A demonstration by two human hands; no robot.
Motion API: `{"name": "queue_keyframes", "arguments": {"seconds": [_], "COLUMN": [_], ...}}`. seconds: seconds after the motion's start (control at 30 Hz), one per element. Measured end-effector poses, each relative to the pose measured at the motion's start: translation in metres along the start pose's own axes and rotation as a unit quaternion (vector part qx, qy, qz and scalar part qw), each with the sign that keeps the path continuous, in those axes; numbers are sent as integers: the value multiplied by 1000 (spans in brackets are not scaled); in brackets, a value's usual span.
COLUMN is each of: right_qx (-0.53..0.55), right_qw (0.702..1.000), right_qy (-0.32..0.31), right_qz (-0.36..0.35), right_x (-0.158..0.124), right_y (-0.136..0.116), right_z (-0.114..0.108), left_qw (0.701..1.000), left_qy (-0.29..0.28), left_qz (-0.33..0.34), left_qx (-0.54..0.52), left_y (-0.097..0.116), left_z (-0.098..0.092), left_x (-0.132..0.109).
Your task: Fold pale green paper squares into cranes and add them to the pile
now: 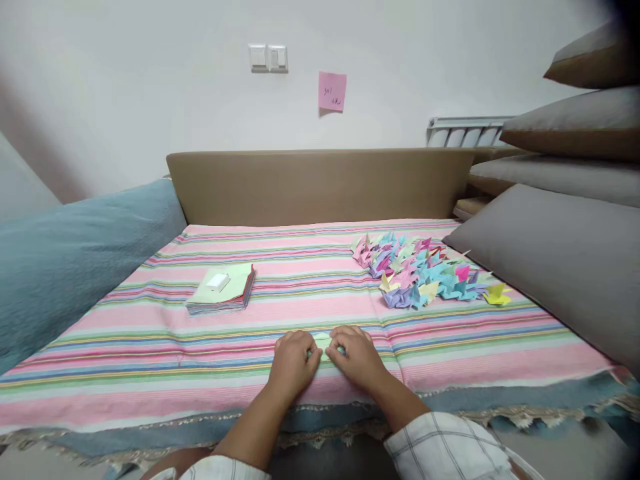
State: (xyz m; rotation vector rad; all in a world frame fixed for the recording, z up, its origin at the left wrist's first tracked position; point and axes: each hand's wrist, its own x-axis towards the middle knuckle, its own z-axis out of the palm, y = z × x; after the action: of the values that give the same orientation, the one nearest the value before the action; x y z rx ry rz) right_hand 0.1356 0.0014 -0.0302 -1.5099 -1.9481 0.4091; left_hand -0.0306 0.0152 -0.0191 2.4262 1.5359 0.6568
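A small pale green folded paper lies on the striped cloth near its front edge. My left hand and my right hand press on it from either side, fingers curled and pinching its edges. Most of the paper is hidden under my fingers. A stack of coloured paper sheets with a small white object on top lies to the left and farther back. A heap of several folded paper cranes in many colours lies at the back right.
Grey cushions are stacked along the right side. A blue blanket covers the left side. A tan headboard runs along the back, below a wall with switches and a pink note.
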Motion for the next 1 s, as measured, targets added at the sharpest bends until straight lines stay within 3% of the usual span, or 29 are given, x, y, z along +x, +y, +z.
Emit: {"name": "queue_keyframes", "arguments": {"seconds": [0.23, 0.4, 0.6, 1.0], "right_qx": [-33, -17, -1, -35], "right_qw": [998, 999, 999, 999], "right_qy": [44, 38, 20, -18], "right_qz": [22, 29, 26, -7], "right_x": [2, 2, 1, -2], "right_y": [-3, -1, 3, 3], "right_z": [9, 9, 5, 2], "left_qw": [999, 998, 998, 998], "left_qy": [0, -16, -40, 2], "left_qz": [-30, -47, 6, 62], "left_qx": [10, -26, -57, 31], "left_y": [5, 1, -7, -1], "left_z": [1, -1, 0, 4], "left_x": [2, 4, 3, -7]}}
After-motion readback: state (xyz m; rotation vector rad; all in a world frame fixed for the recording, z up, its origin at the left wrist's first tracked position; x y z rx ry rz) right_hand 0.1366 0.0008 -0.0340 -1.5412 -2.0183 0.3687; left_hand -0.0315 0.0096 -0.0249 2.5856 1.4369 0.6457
